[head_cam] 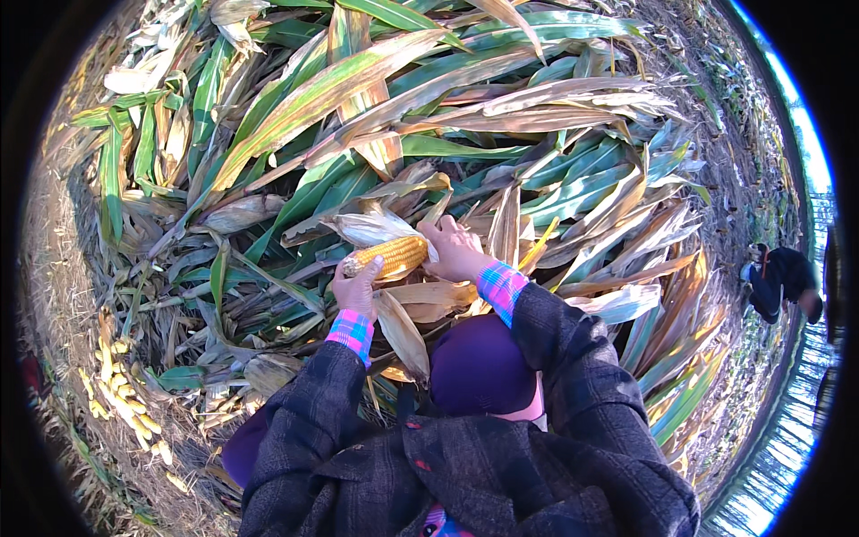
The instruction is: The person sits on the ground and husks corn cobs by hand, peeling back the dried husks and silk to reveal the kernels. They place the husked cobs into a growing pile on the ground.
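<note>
A yellow ear of corn (396,258), its kernels bare, lies across the space between my hands. My left hand (356,287) grips it at the pale tip, thumb on top. At the base end, my right hand (453,250) is closed around the peeled husk and the stem; its fingertips are partly hidden. A pale husk leaf (371,229) stands back behind the ear. More dry husk leaves (407,329) hang below it, between my forearms. Under both hands spreads a thick heap of cut corn stalks (295,221) with green and brown leaves.
Several husked ears of corn (121,396) lie in a row on the straw-covered ground at the left. My knee (483,366) in purple cloth is close below my right hand. Another person (782,282) in dark clothes is bent over at the far right.
</note>
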`<control>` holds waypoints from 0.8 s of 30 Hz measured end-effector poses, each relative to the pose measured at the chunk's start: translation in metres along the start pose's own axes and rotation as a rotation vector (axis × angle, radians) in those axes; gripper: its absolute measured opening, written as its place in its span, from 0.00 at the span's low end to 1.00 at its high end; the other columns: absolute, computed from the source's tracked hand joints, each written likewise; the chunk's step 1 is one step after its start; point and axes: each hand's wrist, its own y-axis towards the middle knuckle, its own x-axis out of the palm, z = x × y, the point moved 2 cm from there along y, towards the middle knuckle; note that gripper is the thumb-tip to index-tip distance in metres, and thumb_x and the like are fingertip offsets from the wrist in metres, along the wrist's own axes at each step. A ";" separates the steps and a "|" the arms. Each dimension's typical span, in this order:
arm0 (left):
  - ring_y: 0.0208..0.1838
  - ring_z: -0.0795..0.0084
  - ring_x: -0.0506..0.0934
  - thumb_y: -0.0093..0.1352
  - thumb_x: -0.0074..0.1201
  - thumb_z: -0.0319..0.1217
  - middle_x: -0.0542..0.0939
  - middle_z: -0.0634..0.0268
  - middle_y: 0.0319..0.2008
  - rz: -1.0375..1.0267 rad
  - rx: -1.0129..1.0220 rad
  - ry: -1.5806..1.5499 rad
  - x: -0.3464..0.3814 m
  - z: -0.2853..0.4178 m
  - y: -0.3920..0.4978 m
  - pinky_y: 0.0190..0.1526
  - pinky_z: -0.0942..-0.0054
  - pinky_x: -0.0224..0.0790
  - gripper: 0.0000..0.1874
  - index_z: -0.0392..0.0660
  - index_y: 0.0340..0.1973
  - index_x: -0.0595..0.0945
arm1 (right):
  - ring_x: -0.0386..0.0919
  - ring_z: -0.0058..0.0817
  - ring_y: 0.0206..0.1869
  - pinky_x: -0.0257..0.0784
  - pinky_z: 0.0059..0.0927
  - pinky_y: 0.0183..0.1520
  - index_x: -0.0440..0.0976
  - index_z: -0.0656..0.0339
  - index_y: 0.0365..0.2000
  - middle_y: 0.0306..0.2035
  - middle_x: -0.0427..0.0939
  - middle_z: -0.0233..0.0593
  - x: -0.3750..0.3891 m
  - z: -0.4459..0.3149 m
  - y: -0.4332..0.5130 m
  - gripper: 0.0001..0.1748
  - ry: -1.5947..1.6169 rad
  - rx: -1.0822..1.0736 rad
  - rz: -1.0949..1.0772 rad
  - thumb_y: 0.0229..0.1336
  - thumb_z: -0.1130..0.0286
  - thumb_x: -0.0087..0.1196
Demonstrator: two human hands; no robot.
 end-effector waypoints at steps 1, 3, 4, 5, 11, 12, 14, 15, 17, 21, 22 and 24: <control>0.38 0.70 0.78 0.53 0.64 0.18 0.78 0.60 0.37 -0.003 0.029 -0.017 0.004 0.008 0.005 0.43 0.71 0.73 0.22 0.37 0.43 0.74 | 0.63 0.44 0.58 0.62 0.44 0.56 0.62 0.49 0.55 0.50 0.67 0.49 -0.001 -0.002 0.006 0.41 -0.120 -0.092 0.009 0.36 0.56 0.63; 0.38 0.70 0.78 0.53 0.63 0.18 0.78 0.60 0.37 0.007 0.028 -0.018 0.004 0.024 0.014 0.43 0.71 0.73 0.20 0.36 0.41 0.75 | 0.54 0.45 0.63 0.56 0.48 0.59 0.59 0.46 0.59 0.55 0.61 0.49 0.002 -0.003 0.023 0.47 -0.040 -0.088 -0.195 0.33 0.54 0.64; 0.38 0.71 0.77 0.53 0.63 0.18 0.78 0.60 0.38 0.018 0.027 -0.044 -0.001 0.032 0.017 0.44 0.71 0.73 0.19 0.35 0.41 0.75 | 0.60 0.45 0.60 0.58 0.47 0.58 0.60 0.45 0.59 0.52 0.64 0.47 0.003 -0.005 0.030 0.49 -0.041 -0.122 -0.200 0.32 0.52 0.65; 0.39 0.71 0.77 0.53 0.62 0.17 0.78 0.60 0.38 0.028 0.102 -0.036 -0.008 0.042 0.019 0.46 0.70 0.72 0.20 0.35 0.41 0.75 | 0.60 0.45 0.60 0.57 0.46 0.59 0.61 0.46 0.57 0.52 0.64 0.47 0.006 -0.008 0.036 0.46 0.018 -0.104 -0.219 0.32 0.53 0.64; 0.43 0.69 0.76 0.55 0.61 0.24 0.77 0.61 0.39 -0.197 0.248 -0.178 -0.030 0.089 0.028 0.50 0.69 0.68 0.20 0.36 0.43 0.75 | 0.68 0.45 0.49 0.63 0.45 0.52 0.72 0.57 0.41 0.44 0.69 0.44 0.009 -0.049 0.037 0.27 0.001 -0.279 0.070 0.36 0.58 0.61; 0.43 0.69 0.76 0.56 0.61 0.26 0.77 0.61 0.39 -0.156 0.221 -0.180 -0.030 0.096 0.028 0.50 0.69 0.68 0.20 0.36 0.43 0.75 | 0.68 0.42 0.48 0.63 0.45 0.50 0.70 0.59 0.43 0.42 0.69 0.43 0.001 -0.054 0.033 0.28 -0.043 -0.343 0.236 0.38 0.62 0.60; 0.43 0.67 0.76 0.57 0.59 0.29 0.76 0.60 0.40 -0.173 0.173 -0.247 -0.025 0.110 0.024 0.51 0.68 0.68 0.21 0.36 0.44 0.74 | 0.70 0.46 0.47 0.66 0.42 0.48 0.69 0.59 0.43 0.42 0.71 0.47 -0.015 -0.062 0.028 0.27 0.217 -0.380 0.309 0.40 0.61 0.60; 0.43 0.67 0.76 0.56 0.59 0.29 0.76 0.60 0.40 -0.199 0.207 -0.256 -0.021 0.118 0.019 0.51 0.67 0.68 0.21 0.36 0.44 0.74 | 0.73 0.47 0.46 0.68 0.42 0.47 0.68 0.58 0.44 0.42 0.72 0.48 -0.022 -0.067 0.027 0.28 0.387 -0.404 0.276 0.41 0.60 0.60; 0.44 0.67 0.75 0.56 0.59 0.30 0.76 0.60 0.40 -0.235 0.254 -0.245 -0.014 0.131 0.008 0.51 0.67 0.68 0.22 0.36 0.45 0.73 | 0.76 0.47 0.43 0.70 0.39 0.46 0.68 0.57 0.45 0.39 0.76 0.49 -0.027 -0.079 0.022 0.28 0.376 -0.316 -0.017 0.42 0.57 0.60; 0.48 0.69 0.73 0.53 0.59 0.21 0.74 0.60 0.43 -0.370 0.421 -0.258 0.001 0.150 -0.018 0.51 0.69 0.67 0.26 0.38 0.48 0.70 | 0.76 0.45 0.44 0.70 0.40 0.48 0.71 0.59 0.43 0.39 0.77 0.50 -0.027 -0.113 -0.002 0.26 0.387 -0.208 -0.225 0.43 0.57 0.57; 0.47 0.69 0.74 0.51 0.60 0.18 0.75 0.61 0.43 -0.359 0.451 -0.172 0.004 0.158 -0.023 0.51 0.70 0.68 0.26 0.40 0.46 0.71 | 0.76 0.46 0.44 0.70 0.41 0.48 0.72 0.60 0.43 0.39 0.78 0.50 -0.030 -0.117 -0.007 0.25 0.317 -0.210 -0.183 0.44 0.57 0.57; 0.46 0.70 0.74 0.51 0.60 0.18 0.75 0.61 0.42 -0.388 0.543 0.047 0.012 0.177 -0.036 0.50 0.71 0.68 0.26 0.40 0.45 0.71 | 0.76 0.46 0.44 0.71 0.40 0.48 0.73 0.60 0.42 0.39 0.78 0.49 -0.032 -0.123 -0.016 0.24 0.369 -0.210 -0.196 0.43 0.59 0.56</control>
